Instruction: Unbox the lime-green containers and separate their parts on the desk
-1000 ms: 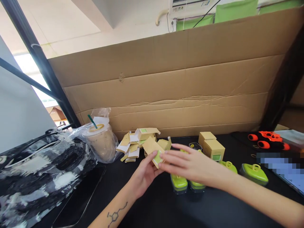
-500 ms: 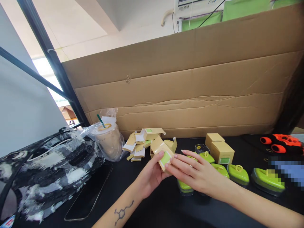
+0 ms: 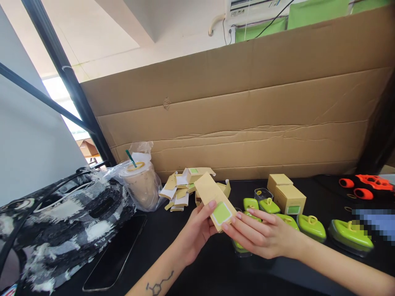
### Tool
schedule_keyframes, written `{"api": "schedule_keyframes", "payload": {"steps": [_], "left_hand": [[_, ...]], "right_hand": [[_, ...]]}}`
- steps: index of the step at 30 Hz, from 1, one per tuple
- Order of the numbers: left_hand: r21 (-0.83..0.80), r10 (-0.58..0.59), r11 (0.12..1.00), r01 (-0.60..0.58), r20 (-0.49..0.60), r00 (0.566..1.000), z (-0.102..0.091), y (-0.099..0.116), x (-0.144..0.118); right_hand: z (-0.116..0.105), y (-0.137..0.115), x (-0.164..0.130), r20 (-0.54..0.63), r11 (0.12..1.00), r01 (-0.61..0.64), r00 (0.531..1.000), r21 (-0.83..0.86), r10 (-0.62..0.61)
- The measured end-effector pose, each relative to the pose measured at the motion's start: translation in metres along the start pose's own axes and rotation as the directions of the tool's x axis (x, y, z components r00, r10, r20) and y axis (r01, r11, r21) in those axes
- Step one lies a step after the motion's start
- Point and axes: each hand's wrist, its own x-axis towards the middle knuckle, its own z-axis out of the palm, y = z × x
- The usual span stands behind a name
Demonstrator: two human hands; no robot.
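Now that I've lifted the flat kraft box (image 3: 215, 201) off the bench (image 3: 197, 263), both hands' fingers (image 3: 216, 205) grip it, ready for folding, I guess.

A flat kraft-brown cardboard carton (image 3: 215, 200) was held above the black tabletop, between the two hands. It was a long, narrow piece, not yet opened into a box, tilted so that its far end rose up and away to the left while its near end pointed down to the right. A square lime-green label with a white border sat on its upper face close to the near end. Its surface looked clean and uncreased.
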Motion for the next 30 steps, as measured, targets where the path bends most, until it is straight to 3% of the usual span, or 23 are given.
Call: {"api": "schedule_keyframes", "payload": {"steps": [11, 14, 18, 22, 27, 30], "left_hand": [[-0.012, 0.009, 1.000, -0.009, 0.002, 1.000, 0.000, -0.006, 0.002], [-0.060, -0.038, 0.998, 0.035, -0.045, 0.998, 0.000, -0.006, 0.004], [-0.184, -0.151, 0.975, 0.122, -0.149, 0.977, -0.002, -0.002, 0.008], [-0.217, -0.067, 0.975, 0.037, -0.133, 0.989, -0.003, -0.001, 0.010], [-0.031, -0.005, 1.000, -0.001, -0.201, 0.980, -0.004, -0.004, 0.008], [0.321, 0.198, 0.939, -0.121, -0.221, 0.955, -0.005, 0.006, 0.009]], "right_hand": [[0.005, -0.006, -0.005, 0.008, 1.000, -0.018, 1.000, 0.025, 0.018], [0.010, -0.008, -0.011, 0.016, 1.000, -0.010, 1.000, 0.023, 0.010], [0.010, -0.013, -0.011, -0.022, 0.994, 0.029, 0.999, 0.106, -0.027], [0.001, -0.019, 0.000, 0.047, 0.964, 0.053, 0.997, 0.261, -0.068], [-0.007, -0.032, 0.008, 0.128, 0.888, 0.136, 0.969, 0.439, -0.212], [-0.010, -0.029, 0.010, 0.124, 0.886, 0.099, 0.977, 0.454, -0.172]]}}
